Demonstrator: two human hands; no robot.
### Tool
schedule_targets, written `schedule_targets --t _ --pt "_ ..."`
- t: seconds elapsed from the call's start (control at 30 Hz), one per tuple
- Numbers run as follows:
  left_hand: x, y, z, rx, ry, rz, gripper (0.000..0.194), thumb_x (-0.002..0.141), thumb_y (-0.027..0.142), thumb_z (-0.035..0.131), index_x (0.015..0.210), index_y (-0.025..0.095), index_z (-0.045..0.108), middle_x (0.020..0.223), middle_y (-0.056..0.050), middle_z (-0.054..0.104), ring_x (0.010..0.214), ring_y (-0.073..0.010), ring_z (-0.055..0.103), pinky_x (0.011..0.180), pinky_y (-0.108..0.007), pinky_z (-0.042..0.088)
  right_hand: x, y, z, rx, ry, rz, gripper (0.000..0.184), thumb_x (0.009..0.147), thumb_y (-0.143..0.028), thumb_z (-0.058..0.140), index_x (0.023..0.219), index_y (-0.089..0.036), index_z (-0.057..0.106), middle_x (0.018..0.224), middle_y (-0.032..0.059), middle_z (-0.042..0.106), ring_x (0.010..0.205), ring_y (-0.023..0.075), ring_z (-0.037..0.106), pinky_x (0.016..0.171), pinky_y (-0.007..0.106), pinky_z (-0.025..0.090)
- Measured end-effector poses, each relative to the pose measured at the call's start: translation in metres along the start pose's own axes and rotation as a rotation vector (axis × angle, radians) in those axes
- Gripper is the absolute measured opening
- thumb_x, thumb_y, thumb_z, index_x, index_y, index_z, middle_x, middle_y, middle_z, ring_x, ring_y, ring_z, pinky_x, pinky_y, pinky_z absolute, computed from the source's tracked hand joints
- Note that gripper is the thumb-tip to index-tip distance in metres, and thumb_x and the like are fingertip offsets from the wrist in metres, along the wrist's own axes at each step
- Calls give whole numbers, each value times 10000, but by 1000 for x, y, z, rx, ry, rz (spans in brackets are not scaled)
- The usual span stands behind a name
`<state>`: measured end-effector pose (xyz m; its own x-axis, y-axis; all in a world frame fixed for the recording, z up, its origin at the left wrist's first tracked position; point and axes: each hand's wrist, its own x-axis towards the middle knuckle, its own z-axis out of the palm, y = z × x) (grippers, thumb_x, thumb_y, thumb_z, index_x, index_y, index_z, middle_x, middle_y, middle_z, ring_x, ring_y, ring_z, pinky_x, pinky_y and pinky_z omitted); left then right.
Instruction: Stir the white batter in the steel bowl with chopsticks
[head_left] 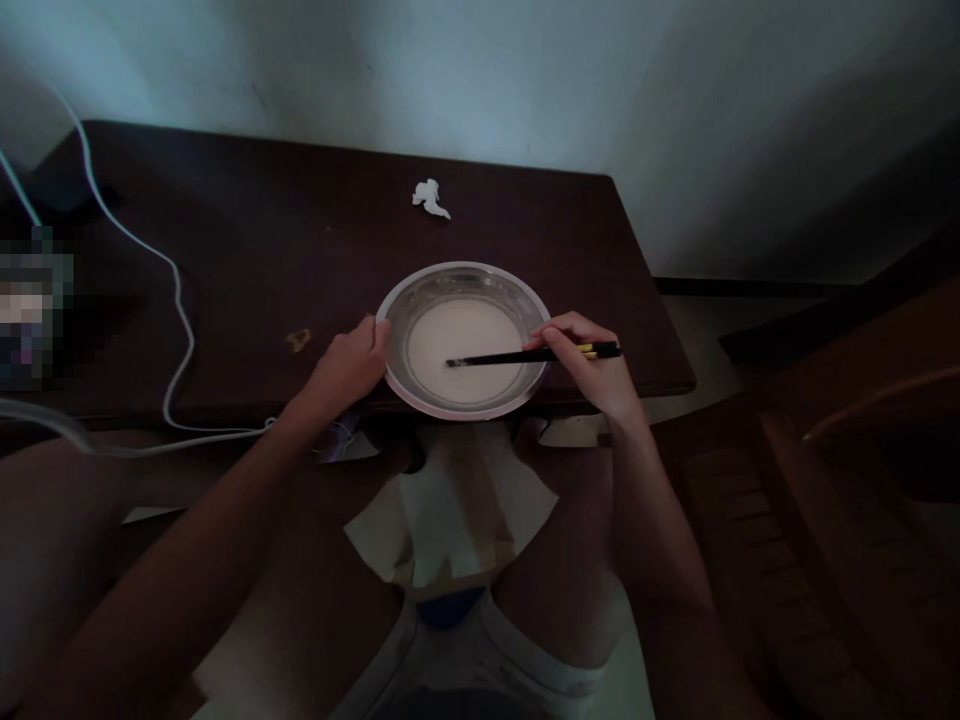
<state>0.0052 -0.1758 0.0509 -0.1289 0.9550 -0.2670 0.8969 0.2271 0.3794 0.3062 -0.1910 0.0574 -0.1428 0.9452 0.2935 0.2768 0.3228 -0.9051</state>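
Note:
A round, shallow metal basin (465, 284) sits near the front edge of a dark wooden table. Whitish liquid (457, 335) covers its bottom. My left hand (354, 355) is closed on the basin's left rim. In my right hand (589, 358), above the right rim, is a pair of black chopsticks (499, 357) with yellow marks near the thick end. They point left across the basin, lying close together, and their tips are at the surface of the liquid, with a whitish coating at the end.
A crumpled white tissue (430, 198) lies behind the basin on the table (247, 220). White cables (178, 290) run along the left side. A pale wall stands behind. Dark wooden furniture (847, 470) is at the right, and a blurred patch at far left.

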Motion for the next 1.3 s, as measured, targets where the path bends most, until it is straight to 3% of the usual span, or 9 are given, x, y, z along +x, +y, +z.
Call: schedule_targets --t 0.2,0.3,0.43,0.6,0.7,0.8,1.03,1.17,1.3 --pt "0 0 -1 -12 -2 -3 399 1033 449 257 1017 249 602 1088 -201 734 1097 -394 692 884 -475 495 0 0 -11 -24 232 25 298 951 -479 640 778 -239 678 660 -21 724 675 176 734 715 337 574" --pt "1 0 0 -20 8 -7 384 1031 448 276 995 260 609 1054 -183 739 1085 -390 699 878 -464 498 -1 -1 -7 27 141 51 297 951 -488 639 797 -239 683 657 -22 730 655 173 736 667 317 563" --pt "0 1 -1 -7 21 -1 387 1044 436 265 1002 268 611 1007 -164 737 1097 -373 694 878 -443 501 0 0 1 -20 -17 -21 242 958 -455 649 872 -245 734 881 11 801 888 187 761 823 339 570" --pt "-1 2 -2 20 -2 -7 393 1045 413 250 1029 248 606 1056 -185 735 1101 -384 693 879 -456 499 -1 -1 -8 -2 206 30 320 959 -495 644 781 -234 694 684 -16 737 688 166 729 680 307 549" --pt "1 0 -1 8 -2 14 412 1040 432 242 1047 232 603 1106 -213 732 1123 -407 686 882 -477 500 -2 -1 -5 18 100 75 325 962 -515 632 813 -236 707 722 -7 757 705 174 739 625 295 537" --pt "2 -1 0 11 -3 19 424 1037 435 235 1062 222 601 1125 -231 726 1138 -418 683 893 -488 498 -1 0 -1 -28 -27 -6 288 967 -490 634 859 -245 739 882 16 794 881 188 751 794 333 571" --pt "1 1 -1 10 -8 6 423 1037 435 231 1060 229 600 1122 -220 726 1140 -415 681 897 -483 493 -2 1 -7 10 170 88 383 945 -580 625 794 -234 686 694 -6 732 687 179 737 576 282 526" --pt "2 -1 0 -1 16 13 405 1037 435 253 1022 247 612 1052 -197 736 1086 -404 693 876 -483 503 -1 0 -1 -23 -15 -3 300 959 -506 636 841 -247 732 862 15 789 852 189 754 765 331 574" --pt "2 -1 1 -11 20 13 395 1034 439 266 1011 252 613 1038 -193 736 1080 -405 695 871 -488 506 0 -2 -6 -72 128 -32 311 971 -478 622 785 -244 707 786 2 759 803 185 740 786 345 571"
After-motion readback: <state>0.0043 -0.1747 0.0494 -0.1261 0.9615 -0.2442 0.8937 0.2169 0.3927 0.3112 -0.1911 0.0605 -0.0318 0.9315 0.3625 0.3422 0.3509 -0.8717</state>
